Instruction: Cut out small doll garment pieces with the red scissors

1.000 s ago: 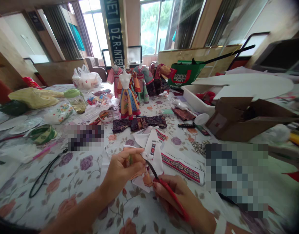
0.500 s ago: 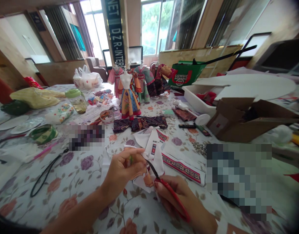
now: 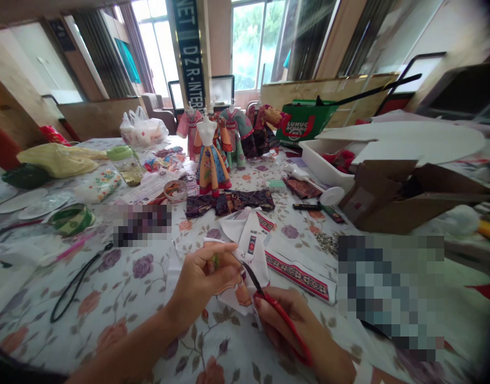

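Two hands work together: the left hand (image 3: 205,277) pinches one white cloth (image 3: 250,250) in curled fingers (image 3: 224,261), and the right hand (image 3: 292,325) closes narrowly around one pair of red scissors (image 3: 287,322) (blades touching the cloth), above the flowered tablecloth (image 3: 141,298).

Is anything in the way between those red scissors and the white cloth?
Nothing visible stands between them. The black tip of the red-handled scissors, gripped in the right hand, sits right at the edge of the white printed cloth, which the left hand holds.
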`<state>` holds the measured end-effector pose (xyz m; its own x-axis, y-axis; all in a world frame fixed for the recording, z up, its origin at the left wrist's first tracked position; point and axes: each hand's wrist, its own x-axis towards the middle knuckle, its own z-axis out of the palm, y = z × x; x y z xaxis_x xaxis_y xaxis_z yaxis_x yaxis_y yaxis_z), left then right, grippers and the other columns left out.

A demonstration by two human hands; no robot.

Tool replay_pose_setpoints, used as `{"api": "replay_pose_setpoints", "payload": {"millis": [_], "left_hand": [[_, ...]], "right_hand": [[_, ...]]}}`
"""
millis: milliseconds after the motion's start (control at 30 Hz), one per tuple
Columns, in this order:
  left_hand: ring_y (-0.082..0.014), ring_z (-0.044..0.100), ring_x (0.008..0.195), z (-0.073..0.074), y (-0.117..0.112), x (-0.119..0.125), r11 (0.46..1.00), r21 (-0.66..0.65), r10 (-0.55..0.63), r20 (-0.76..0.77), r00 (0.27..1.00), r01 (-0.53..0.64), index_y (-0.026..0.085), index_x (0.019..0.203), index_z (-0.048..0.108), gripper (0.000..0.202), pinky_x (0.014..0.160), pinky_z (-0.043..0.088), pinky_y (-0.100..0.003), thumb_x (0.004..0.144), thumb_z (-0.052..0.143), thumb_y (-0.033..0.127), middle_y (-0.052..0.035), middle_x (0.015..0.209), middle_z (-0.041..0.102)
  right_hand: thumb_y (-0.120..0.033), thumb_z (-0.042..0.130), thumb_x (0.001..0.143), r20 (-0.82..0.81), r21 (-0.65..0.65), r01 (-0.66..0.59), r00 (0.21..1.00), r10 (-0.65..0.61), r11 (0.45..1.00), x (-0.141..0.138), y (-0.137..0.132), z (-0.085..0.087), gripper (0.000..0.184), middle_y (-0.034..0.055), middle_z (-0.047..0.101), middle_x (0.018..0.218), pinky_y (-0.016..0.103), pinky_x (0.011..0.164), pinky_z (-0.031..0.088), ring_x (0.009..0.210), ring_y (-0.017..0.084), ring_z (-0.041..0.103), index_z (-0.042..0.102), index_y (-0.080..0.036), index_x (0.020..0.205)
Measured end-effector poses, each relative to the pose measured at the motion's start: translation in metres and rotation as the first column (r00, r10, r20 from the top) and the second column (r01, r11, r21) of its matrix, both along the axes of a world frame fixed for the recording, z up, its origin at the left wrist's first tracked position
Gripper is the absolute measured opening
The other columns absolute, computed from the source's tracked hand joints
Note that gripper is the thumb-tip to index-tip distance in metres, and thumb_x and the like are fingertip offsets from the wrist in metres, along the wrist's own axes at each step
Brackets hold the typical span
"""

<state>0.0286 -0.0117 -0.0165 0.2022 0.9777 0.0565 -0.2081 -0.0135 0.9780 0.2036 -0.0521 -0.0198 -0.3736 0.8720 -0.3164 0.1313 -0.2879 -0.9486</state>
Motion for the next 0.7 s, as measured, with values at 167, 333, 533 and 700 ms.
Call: {"api": "replay_pose_setpoints", "payload": {"millis": [167,333,533,700], "left_hand": [[-0.0051,0.05,0.051,0.0004,0.0001,0.0003,1.0,0.004,0.011,-0.023,1.0,-0.011,0.021,0.1,0.069,0.027,0.045,0.034,-0.015,0.073,0.072,0.019,0.0013,0.069,0.064],[-0.0051,0.049,0.051,0.0012,0.0004,-0.0005,0.999,0.011,0.031,-0.061,0.998,-0.03,0.021,0.101,0.069,0.028,0.046,0.035,-0.016,0.073,0.072,0.02,0.0013,0.069,0.064],[-0.0089,0.053,0.054,0.0049,-0.0002,0.0006,0.998,-0.016,0.057,-0.066,0.996,-0.058,0.019,0.1,0.07,0.03,0.045,0.037,-0.018,0.07,0.073,0.021,-0.0003,0.069,0.065],[-0.0087,0.055,0.053,0.005,-0.0013,0.0012,0.999,-0.032,0.037,-0.026,0.999,-0.037,0.019,0.1,0.069,0.031,0.046,0.038,-0.018,0.07,0.074,0.021,0.0002,0.069,0.066]], "right_hand": [[-0.076,0.051,0.07,0.026,-0.01,0.013,1.0,-0.012,1.0,-0.0006,-0.0006,0.0036,0.059,-0.007,0.038,0.04,0.017,0.032,0.023,0.032,0.004,0.031,0.043,-0.019,0.058],[-0.073,0.054,0.071,0.0,-0.032,0.021,1.0,-0.021,0.999,-0.0006,0.0005,-0.0019,0.057,-0.0079,0.037,0.042,0.016,0.031,0.022,0.032,0.004,0.031,0.045,-0.018,0.061],[-0.072,0.054,0.072,-0.025,-0.033,0.018,1.0,-0.019,0.999,-0.0005,-0.0004,-0.0039,0.056,-0.0082,0.037,0.042,0.016,0.031,0.021,0.031,0.003,0.029,0.043,-0.018,0.06],[-0.072,0.054,0.072,-0.018,-0.028,0.013,1.0,-0.013,1.0,0.0,-0.0008,-0.0015,0.057,-0.0078,0.036,0.042,0.016,0.032,0.02,0.033,0.004,0.03,0.041,-0.018,0.057]]}}
